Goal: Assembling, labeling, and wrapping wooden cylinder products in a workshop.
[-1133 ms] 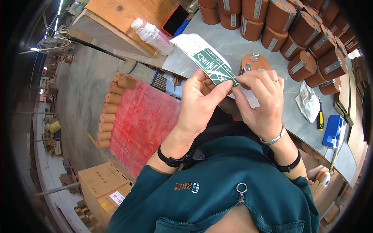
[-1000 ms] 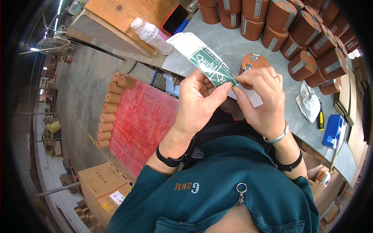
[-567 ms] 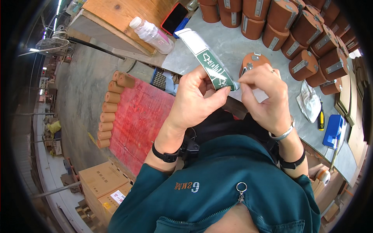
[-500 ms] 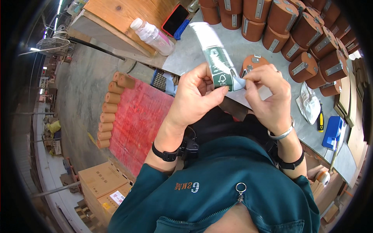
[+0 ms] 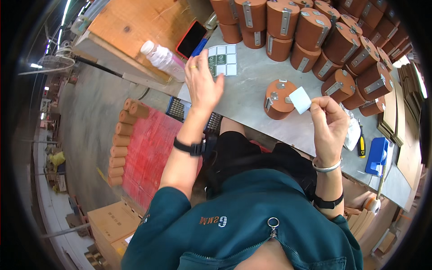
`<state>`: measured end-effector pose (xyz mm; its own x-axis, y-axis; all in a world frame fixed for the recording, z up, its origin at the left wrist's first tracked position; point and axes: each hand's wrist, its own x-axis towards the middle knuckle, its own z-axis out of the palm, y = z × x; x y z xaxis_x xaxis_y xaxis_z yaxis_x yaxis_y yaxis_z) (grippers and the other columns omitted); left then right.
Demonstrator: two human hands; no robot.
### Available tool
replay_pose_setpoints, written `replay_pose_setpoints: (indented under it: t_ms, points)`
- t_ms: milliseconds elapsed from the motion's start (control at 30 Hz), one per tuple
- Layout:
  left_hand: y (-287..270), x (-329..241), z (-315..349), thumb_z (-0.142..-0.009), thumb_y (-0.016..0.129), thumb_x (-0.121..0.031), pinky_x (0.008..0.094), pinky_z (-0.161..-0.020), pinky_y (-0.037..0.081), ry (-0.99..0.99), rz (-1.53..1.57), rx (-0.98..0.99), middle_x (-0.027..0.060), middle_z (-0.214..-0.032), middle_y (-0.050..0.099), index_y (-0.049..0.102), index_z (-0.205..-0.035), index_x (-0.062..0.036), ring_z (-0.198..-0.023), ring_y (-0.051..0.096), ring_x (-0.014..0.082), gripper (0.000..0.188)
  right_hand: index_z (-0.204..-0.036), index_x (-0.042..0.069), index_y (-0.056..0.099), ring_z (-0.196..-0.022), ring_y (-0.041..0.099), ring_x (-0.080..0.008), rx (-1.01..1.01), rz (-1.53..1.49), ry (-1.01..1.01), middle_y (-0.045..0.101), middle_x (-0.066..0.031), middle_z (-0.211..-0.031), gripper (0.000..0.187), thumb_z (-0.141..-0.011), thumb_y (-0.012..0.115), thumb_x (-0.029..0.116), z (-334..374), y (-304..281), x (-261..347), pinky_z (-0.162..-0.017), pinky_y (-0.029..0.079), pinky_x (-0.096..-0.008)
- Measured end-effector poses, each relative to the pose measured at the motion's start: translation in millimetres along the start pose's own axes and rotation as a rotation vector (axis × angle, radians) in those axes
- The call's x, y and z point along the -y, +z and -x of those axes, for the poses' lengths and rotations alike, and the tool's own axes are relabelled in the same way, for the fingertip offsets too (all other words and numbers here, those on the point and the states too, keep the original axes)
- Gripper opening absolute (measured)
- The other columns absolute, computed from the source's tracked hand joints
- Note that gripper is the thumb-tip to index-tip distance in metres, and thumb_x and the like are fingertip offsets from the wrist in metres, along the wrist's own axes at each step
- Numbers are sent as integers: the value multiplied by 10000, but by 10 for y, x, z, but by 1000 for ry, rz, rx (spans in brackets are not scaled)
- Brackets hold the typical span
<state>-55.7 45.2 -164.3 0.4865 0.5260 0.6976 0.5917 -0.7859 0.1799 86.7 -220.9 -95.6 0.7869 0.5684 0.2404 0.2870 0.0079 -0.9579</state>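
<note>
A pale blue square sticker [image 5: 299, 100] is pinched at its lower corner between the thumb and forefinger of my right hand [image 5: 330, 128]. It hangs in front of a reddish-brown cylinder [image 5: 275, 108] with metal fittings, which stands alone on the grey table [image 5: 252, 85]. To the far left, a sheet of labels [image 5: 230, 67] lies on the table, with white squares and a few green printed ones. My left hand [image 5: 202, 87] is at the left edge of this sheet, fingers spread, holding nothing; whether it touches the sheet I cannot tell.
Stacked brown cylinders [image 5: 310, 29] fill the back right. A plastic bottle [image 5: 162, 58], a phone [image 5: 191, 39] and a wooden box [image 5: 130, 27] are at the back left. Near the right edge are a white cloth [image 5: 352, 135], a screwdriver [image 5: 361, 141] and a blue tool [image 5: 376, 155].
The sticker has come off the label sheet and is in my right hand. My left hand has moved left and let go of the sheet, which now lies flat on the table.
</note>
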Motion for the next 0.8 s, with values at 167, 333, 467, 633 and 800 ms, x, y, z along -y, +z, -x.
replay_pose_setpoints:
  t_ms: [167,333,467,633,800]
  points:
    - [-562,-931,271,-704,863,-126,515,-1050,406,522,352,-126,73,-1204,569,574,-1236,-140,-1241,527,366,605,-861,-49,678,-769,530,-84,30,-66,75,636,-13,-762,90,-871,641,32,128,5,-38,-755,445,-255]
    - [-568,-1098,385,-664,833,-71,487,-1037,413,501,412,-141,3,-1126,607,653,-1016,-184,-1198,559,304,411,-852,-53,682,-755,535,-111,103,-44,69,642,-47,-754,82,-837,632,10,211,54,12,-750,447,-273]
    - [-654,-1096,355,-623,811,-1,470,-973,464,452,505,-60,23,-1020,644,665,-921,-152,-1138,587,324,364,-916,-42,687,-790,537,-110,168,-57,93,652,-64,-817,108,-843,672,36,259,34,-4,-771,438,-270]
    - [-876,-1167,371,-826,751,-22,326,-837,509,-300,1192,489,1,-930,646,661,-958,-86,-960,615,162,172,-1042,-3,673,-868,561,-138,92,-123,-111,654,-73,-965,212,-867,732,100,248,98,-48,-807,429,-277]
    - [-948,-1156,423,-945,691,-58,189,-701,503,-814,1684,847,-47,-905,619,648,-1000,-24,-779,558,7,77,-961,26,650,-847,581,-187,170,17,-232,639,-71,-955,111,-882,716,69,296,175,-100,-770,444,-304]
